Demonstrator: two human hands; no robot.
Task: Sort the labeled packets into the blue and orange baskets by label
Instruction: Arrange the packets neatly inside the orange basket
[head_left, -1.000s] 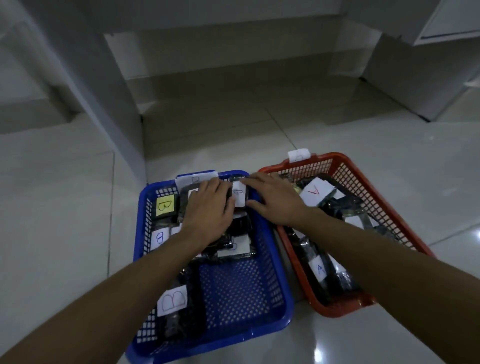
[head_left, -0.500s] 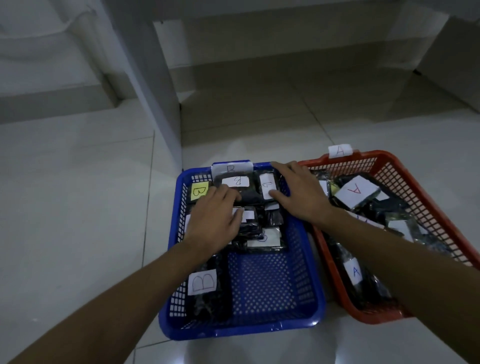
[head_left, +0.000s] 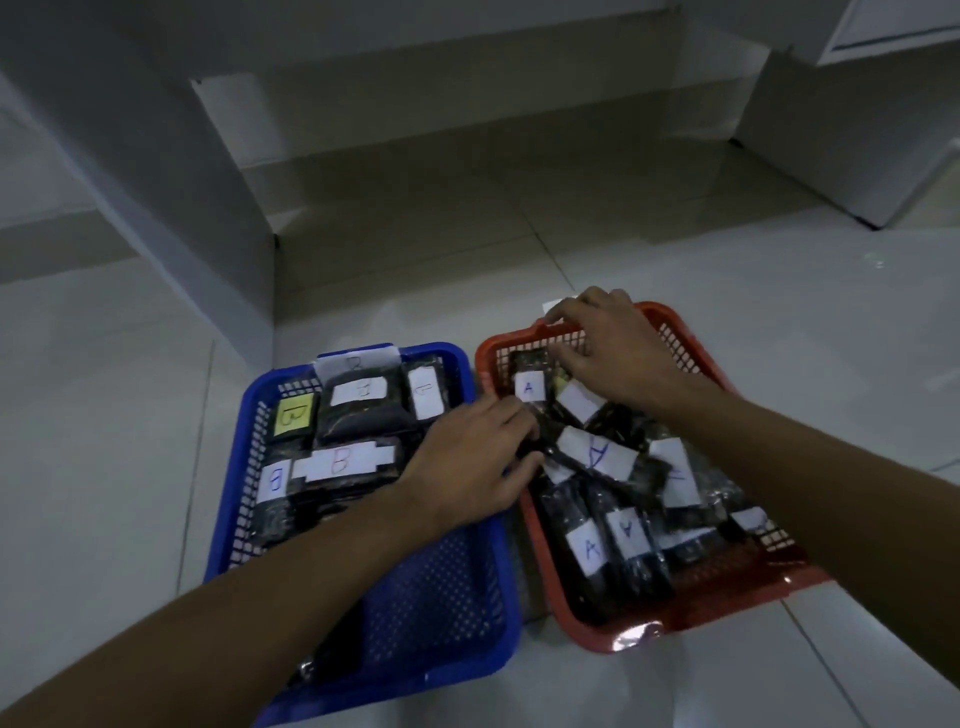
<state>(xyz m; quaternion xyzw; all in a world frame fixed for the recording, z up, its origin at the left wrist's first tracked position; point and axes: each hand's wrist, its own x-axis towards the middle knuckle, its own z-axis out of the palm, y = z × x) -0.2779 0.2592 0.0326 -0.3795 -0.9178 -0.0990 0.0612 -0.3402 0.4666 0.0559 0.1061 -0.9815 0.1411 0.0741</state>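
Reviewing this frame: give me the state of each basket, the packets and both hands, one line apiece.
blue basket: on the floor, holds B-labeled packets at its far end.
orange basket: on the floor beside it, filled with A-labeled packets.
yellow B label: face up in the blue basket.
left hand: reaching across into the orange basket, fingers on a dark packet.
right hand: over the orange basket's far end; grip unclear.

Two perforated plastic baskets stand side by side on the tiled floor: one blue basket (head_left: 228, 499) on the left, one orange basket (head_left: 701, 358) on the right. Two bare hands reach in, the left hand (head_left: 467, 462) and the right hand (head_left: 613, 353). In the blue basket one yellow label (head_left: 293, 414) shows, plus five white ones; the orange basket shows about seven white labels on black packets, some blurred.
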